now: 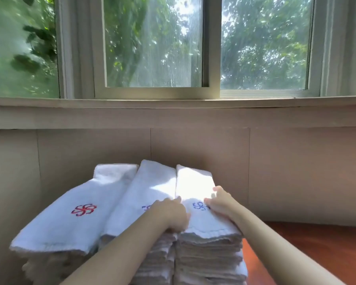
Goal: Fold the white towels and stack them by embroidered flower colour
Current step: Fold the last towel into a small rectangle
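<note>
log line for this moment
phase: stacking | left hand: on right stack left edge | right hand: on its top | red-flower stack: untouched

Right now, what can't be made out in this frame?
Head view:
Middle flower: mostly under the left hand, colour unsure.
Right flower: part under the right hand.
Stacks: bases cut by bottom edge, count unknowable.
Left hand's fingertips: hidden between stacks.

The tabletop (308,249) is reddish-brown wood, and all three towel stacks on it are plain white. The left-edge stack (66,229) shows a red pinwheel flower (83,209). The middle stack (144,188) has a half-hidden blue-violet flower (146,207), and the right-edge stack (195,182) a blue flower (200,206). The wall (296,171) behind them is beige.
</note>
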The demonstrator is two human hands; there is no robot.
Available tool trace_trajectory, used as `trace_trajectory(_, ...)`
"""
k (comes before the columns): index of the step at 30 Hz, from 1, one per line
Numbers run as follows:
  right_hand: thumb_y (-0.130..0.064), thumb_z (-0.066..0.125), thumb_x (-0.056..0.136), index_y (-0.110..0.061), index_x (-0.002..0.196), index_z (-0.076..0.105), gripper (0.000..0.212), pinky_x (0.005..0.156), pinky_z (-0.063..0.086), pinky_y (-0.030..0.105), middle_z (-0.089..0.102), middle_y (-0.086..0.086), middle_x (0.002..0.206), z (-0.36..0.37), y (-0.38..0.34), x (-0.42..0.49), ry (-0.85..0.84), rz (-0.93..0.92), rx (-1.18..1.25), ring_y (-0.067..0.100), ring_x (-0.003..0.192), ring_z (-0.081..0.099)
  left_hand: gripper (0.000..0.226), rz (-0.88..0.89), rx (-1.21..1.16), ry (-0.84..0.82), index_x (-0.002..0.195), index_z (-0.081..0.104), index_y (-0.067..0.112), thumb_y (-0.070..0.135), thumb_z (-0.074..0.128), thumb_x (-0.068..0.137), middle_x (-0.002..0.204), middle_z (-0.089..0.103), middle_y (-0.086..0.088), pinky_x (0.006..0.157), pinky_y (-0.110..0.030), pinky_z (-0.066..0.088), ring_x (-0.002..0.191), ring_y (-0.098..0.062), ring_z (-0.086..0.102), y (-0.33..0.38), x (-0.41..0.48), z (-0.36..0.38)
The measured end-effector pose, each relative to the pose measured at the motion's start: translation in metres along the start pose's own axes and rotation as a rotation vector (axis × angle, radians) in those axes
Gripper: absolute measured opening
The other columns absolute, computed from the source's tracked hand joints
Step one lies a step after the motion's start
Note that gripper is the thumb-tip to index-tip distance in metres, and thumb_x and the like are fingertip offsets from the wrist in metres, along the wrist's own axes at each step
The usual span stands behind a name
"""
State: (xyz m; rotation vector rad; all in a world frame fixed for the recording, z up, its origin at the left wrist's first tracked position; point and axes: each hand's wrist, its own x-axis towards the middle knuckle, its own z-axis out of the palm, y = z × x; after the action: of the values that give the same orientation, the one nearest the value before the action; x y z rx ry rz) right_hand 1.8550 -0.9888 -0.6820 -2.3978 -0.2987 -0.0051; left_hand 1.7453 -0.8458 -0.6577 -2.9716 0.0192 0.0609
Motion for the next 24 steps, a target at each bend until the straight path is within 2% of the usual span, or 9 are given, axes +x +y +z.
trace_trajectory(2,-0.039,0.044,0.093,-0.021,0.137,0.039,0.048,0.101,0.035,0.035,0.041,0.014,0.138,0.006,-0.009,-0.025,-0.018,-0.069,-0.239,0.034,0.129,0.039,0.033,0.073,0.002,0.060,0.121,0.049,0.012,0.027,0.027,0.101,0.138,0.042,-0.015,0.098,-0.047,0.034,0.123,-0.034,0.041,0.003,-0.023,0.004)
trace_trajectory(4,-0.039,0.036,0.097,-0.024,0.123,0.050,0.034,0.102,0.035,0.037,0.045,0.010,0.135,0.013,-0.014,-0.056,-0.008,-0.209,-0.390,0.031,0.127,0.041,0.035,0.110,-0.062,0.140,0.121,0.048,0.012,0.034,0.029,0.101,0.132,0.049,-0.010,0.100,-0.047,0.030,0.124,-0.028,0.041,0.006,-0.047,0.013)
trace_trajectory(8,-0.030,0.027,0.102,-0.019,0.145,0.032,0.044,0.112,0.023,0.040,0.025,0.006,0.155,0.018,-0.004,-0.122,0.053,-0.456,-0.621,0.026,0.138,0.026,0.055,0.167,0.032,0.247,0.150,0.019,0.024,0.034,0.036,0.100,0.159,0.016,0.002,0.116,-0.048,0.008,0.146,-0.017,0.014,0.009,-0.089,0.041)
trace_trajectory(10,-0.027,0.035,0.099,-0.020,0.151,0.017,0.055,0.116,0.015,0.041,0.010,0.005,0.159,0.012,0.006,-0.152,-0.012,-0.481,-0.685,0.027,0.144,0.013,0.055,0.174,0.074,0.282,0.150,0.019,0.028,0.030,0.039,0.098,0.160,0.009,0.002,0.117,-0.047,0.006,0.147,-0.017,0.008,0.012,-0.107,0.049)
trace_trajectory(13,-0.020,0.046,0.093,-0.022,0.152,0.013,0.067,0.118,0.011,0.040,0.004,0.005,0.160,-0.002,0.015,-0.185,-0.070,-0.530,-0.822,0.029,0.145,0.006,0.047,0.170,0.101,0.362,0.142,0.034,0.023,0.028,0.042,0.095,0.156,0.020,0.001,0.114,-0.041,0.013,0.145,-0.016,0.014,0.018,-0.127,0.050)
trace_trajectory(16,-0.022,0.046,0.093,-0.023,0.149,0.023,0.061,0.116,0.013,0.041,0.016,0.003,0.157,-0.014,0.018,-0.204,-0.078,-0.580,-0.863,0.023,0.144,0.010,0.046,0.135,0.043,0.435,0.137,0.038,0.021,0.026,0.044,0.092,0.147,0.033,0.002,0.110,-0.034,0.021,0.137,-0.015,0.027,0.027,-0.137,0.043)
trace_trajectory(18,-0.025,0.047,0.093,-0.022,0.145,0.031,0.055,0.113,0.021,0.040,0.029,0.002,0.151,-0.022,0.018,-0.207,-0.034,-0.587,-0.818,0.021,0.141,0.021,0.050,0.081,-0.044,0.440,0.141,0.034,0.021,0.027,0.045,0.092,0.147,0.032,0.000,0.110,-0.034,0.023,0.136,-0.017,0.030,0.031,-0.138,0.038)
trace_trajectory(21,-0.022,0.043,0.092,-0.016,0.126,0.049,0.035,0.094,0.038,0.034,0.053,0.006,0.127,-0.032,0.015,-0.203,0.109,-0.615,-0.757,0.028,0.119,0.047,0.051,0.014,-0.198,0.485,0.144,0.033,0.019,0.027,0.044,0.095,0.150,0.030,-0.002,0.109,-0.037,0.026,0.136,-0.020,0.031,0.033,-0.130,0.032)
trace_trajectory(24,-0.020,0.042,0.094,-0.016,0.122,0.056,0.032,0.083,0.042,0.034,0.058,0.007,0.118,-0.037,0.017,-0.188,0.186,-0.574,-0.596,0.031,0.106,0.052,0.042,-0.049,-0.408,0.527,0.141,0.040,0.017,0.025,0.038,0.100,0.147,0.037,-0.001,0.105,-0.038,0.030,0.133,-0.020,0.037,0.027,-0.109,0.024)
